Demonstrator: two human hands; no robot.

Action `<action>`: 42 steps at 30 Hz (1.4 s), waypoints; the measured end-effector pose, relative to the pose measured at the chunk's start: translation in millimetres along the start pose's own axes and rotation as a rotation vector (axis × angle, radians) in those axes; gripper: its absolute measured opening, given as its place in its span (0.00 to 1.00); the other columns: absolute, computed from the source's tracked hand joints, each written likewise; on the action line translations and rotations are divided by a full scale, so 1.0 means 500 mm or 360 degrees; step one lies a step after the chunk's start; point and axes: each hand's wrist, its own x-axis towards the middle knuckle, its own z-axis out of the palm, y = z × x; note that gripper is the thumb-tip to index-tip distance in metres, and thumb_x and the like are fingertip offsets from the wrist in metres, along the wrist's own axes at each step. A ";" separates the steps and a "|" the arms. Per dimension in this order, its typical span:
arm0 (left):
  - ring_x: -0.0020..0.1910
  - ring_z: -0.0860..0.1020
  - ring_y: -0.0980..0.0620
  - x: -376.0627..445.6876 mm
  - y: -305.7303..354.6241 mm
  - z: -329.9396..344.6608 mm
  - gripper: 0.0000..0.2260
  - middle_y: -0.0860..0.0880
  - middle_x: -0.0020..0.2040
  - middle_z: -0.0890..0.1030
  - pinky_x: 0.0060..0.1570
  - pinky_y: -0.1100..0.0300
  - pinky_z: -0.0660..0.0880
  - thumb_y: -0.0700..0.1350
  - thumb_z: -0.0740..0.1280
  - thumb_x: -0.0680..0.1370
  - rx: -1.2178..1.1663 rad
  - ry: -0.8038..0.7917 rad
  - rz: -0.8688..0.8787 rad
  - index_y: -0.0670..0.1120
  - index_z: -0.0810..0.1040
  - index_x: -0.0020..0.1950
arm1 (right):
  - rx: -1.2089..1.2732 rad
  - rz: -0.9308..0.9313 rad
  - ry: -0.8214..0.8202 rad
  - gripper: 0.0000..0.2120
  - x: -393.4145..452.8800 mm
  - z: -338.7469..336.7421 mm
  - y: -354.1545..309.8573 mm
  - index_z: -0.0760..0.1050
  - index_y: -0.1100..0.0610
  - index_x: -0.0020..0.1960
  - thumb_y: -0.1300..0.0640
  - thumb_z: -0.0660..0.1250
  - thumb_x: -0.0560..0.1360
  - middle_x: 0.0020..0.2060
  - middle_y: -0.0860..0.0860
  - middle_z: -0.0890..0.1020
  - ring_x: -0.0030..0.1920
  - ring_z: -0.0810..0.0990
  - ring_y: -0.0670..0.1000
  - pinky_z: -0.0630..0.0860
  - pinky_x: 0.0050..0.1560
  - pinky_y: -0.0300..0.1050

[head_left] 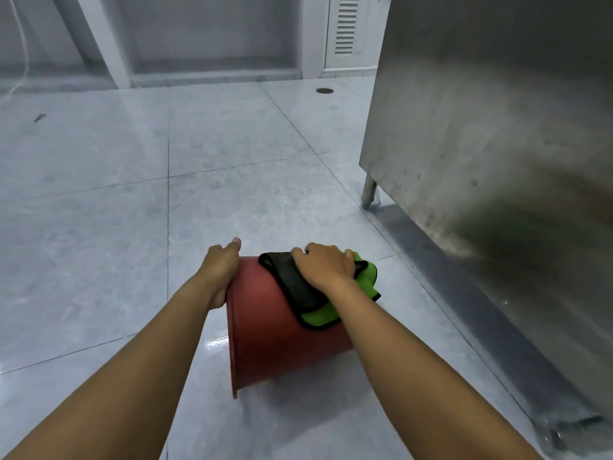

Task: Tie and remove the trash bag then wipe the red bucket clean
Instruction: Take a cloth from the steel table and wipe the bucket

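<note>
The red bucket (272, 330) lies tilted on its side on the grey tiled floor, its rim toward me and its base pointing away. My left hand (220, 270) grips the bucket's left side near the base. My right hand (323, 265) presses a green and black cloth (318, 293) flat against the bucket's upper outer wall. The inside of the bucket is hidden. No trash bag is in view.
A stainless steel cabinet (481, 127) on short legs (369, 194) stands close on the right. A round floor drain (325, 91) lies farther back. White cabinets and a vented door (346, 24) line the far wall. Open tiled floor (99, 194) stretches to the left.
</note>
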 end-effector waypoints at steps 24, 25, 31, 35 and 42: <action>0.46 0.76 0.43 -0.134 0.121 0.121 0.02 0.45 0.48 0.77 0.42 0.56 0.69 0.40 0.60 0.76 0.0978 -0.0004 0.1006 0.43 0.70 0.48 | 0.0762 0.0692 0.0679 0.21 -0.031 -0.203 0.082 0.74 0.64 0.63 0.51 0.52 0.83 0.61 0.62 0.77 0.59 0.76 0.64 0.65 0.47 0.47; 0.49 0.76 0.40 -0.138 0.114 0.134 0.04 0.42 0.51 0.77 0.42 0.55 0.69 0.39 0.59 0.76 0.1140 -0.0013 0.1041 0.42 0.70 0.50 | 0.0777 0.0669 0.0719 0.20 -0.031 -0.222 0.079 0.74 0.64 0.62 0.51 0.52 0.83 0.61 0.63 0.78 0.59 0.76 0.64 0.65 0.47 0.47; 0.53 0.77 0.35 -0.153 0.061 0.196 0.11 0.37 0.57 0.77 0.41 0.52 0.67 0.36 0.58 0.76 0.1732 -0.0005 0.1133 0.37 0.69 0.58 | 0.0852 0.0640 0.0748 0.21 -0.048 -0.267 0.075 0.74 0.64 0.63 0.50 0.52 0.83 0.61 0.62 0.77 0.59 0.76 0.63 0.71 0.54 0.50; 0.51 0.78 0.36 -0.155 0.041 0.211 0.11 0.38 0.55 0.78 0.39 0.51 0.67 0.35 0.60 0.75 0.1851 -0.0044 0.1166 0.38 0.69 0.57 | 0.0811 0.0569 0.0712 0.21 -0.056 -0.257 0.081 0.73 0.64 0.63 0.50 0.52 0.83 0.62 0.62 0.77 0.61 0.75 0.63 0.70 0.56 0.50; 0.46 0.77 0.38 -0.154 0.022 0.228 0.10 0.38 0.54 0.78 0.37 0.53 0.66 0.36 0.60 0.76 0.1907 -0.0072 0.1170 0.38 0.69 0.57 | 0.0814 0.0496 0.0649 0.21 -0.045 -0.251 0.076 0.72 0.64 0.65 0.50 0.51 0.84 0.63 0.61 0.76 0.62 0.75 0.63 0.70 0.57 0.50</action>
